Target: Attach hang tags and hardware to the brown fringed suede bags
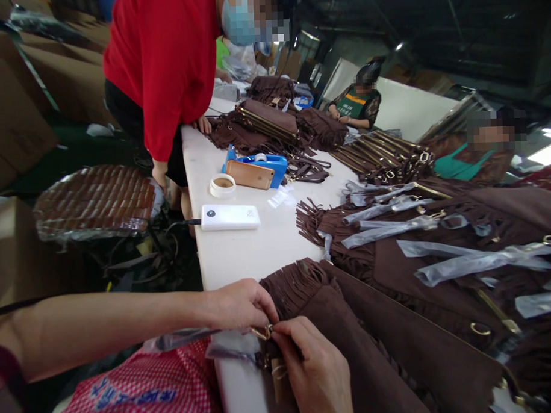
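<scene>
At the near table edge, my left hand (240, 305) is closed, its fingertips pinching a gold metal clasp (262, 333). My right hand (315, 365) meets it there from below, thumb and forefinger pressed together at the clasp's right end. A strap in a clear plastic sleeve (233, 354) lies just under the hands. Beneath and beside them spreads a dark brown fringed bag (347, 330), its fringe (299, 284) near my left fingertips. A small brown tag (280, 381) hangs beside my right hand. Exactly how the clasp joins the bag is hidden by my fingers.
More brown bags with plastic-wrapped straps (480, 261) pile up on the right. On the white table (232, 256) lie a power bank (230, 217), tape roll (222, 185), phone (250, 175) and blue tape dispenser (279, 165). A person in red (162, 66) stands ahead; others sit opposite.
</scene>
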Tool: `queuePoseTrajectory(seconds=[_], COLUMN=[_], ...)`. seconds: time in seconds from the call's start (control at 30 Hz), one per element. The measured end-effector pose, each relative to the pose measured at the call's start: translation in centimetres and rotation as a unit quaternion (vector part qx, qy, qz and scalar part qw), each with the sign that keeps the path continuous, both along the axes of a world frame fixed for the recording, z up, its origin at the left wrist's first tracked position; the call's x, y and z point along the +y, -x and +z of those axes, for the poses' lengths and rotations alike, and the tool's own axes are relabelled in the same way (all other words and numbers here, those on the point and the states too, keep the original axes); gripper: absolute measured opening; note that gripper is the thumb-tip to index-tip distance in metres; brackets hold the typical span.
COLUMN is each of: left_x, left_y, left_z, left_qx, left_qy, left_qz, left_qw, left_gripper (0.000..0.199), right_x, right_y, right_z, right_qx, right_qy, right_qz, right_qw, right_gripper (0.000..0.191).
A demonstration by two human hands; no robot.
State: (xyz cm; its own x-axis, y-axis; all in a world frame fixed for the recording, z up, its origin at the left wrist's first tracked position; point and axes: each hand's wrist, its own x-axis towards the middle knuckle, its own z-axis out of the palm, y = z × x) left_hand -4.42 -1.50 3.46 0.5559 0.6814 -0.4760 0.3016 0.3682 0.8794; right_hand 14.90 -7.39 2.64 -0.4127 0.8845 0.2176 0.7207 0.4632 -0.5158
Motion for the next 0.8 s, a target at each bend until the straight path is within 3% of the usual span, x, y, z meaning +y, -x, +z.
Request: queuePoseTrajectory(seconds=[0.2, 0.37, 0.47, 0.57, 0.7, 0.8], left_x=[0.4, 0.3, 0.2, 0.2, 0.0, -0.4], left_y=[-0.6, -1.1, -1.2, -1.0, -0.1, 0.4], left_z=[0.3, -0.1, -0.4, -0.4, 0.4, 1.3], left_qx=[0.033, 0.043, 0.052, 0.067, 0.077, 0.094], left_qy=[0.038, 0.031, -0.060, -0.194, -0.274, -0.358], left_qz=[-0.045, -0.058, -0.052, -0.015, 0.015, 0.022], left_qw=[0.998, 0.997, 0.996, 0.979, 0.959, 0.929], left_gripper=[0.024, 0.020, 0.022, 0.024, 0.019, 0.015], right_x=[-0.1, -0.1, -0.2, -0.3, -0.2, 0.0], right_y=[0.2, 0.1, -0.1, -0.5, -0.8, -0.4], right_z=[-0.4, -0.4, -0.3, -0.1, 0.1, 0.7], right_qx=[-0.041, -0.028, -0.020, 0.015, 0.066, 0.105], right_qy=[-0.020, -0.008, 0.018, 0.052, 0.096, 0.180], right_qz=[-0.012, -0.008, -0.003, -0.005, -0.028, -0.066], right_qw=[0.999, 1.000, 1.000, 0.999, 0.993, 0.976], right_gripper=[0.032, 0.020, 0.011, 0.016, 0.022, 0.030])
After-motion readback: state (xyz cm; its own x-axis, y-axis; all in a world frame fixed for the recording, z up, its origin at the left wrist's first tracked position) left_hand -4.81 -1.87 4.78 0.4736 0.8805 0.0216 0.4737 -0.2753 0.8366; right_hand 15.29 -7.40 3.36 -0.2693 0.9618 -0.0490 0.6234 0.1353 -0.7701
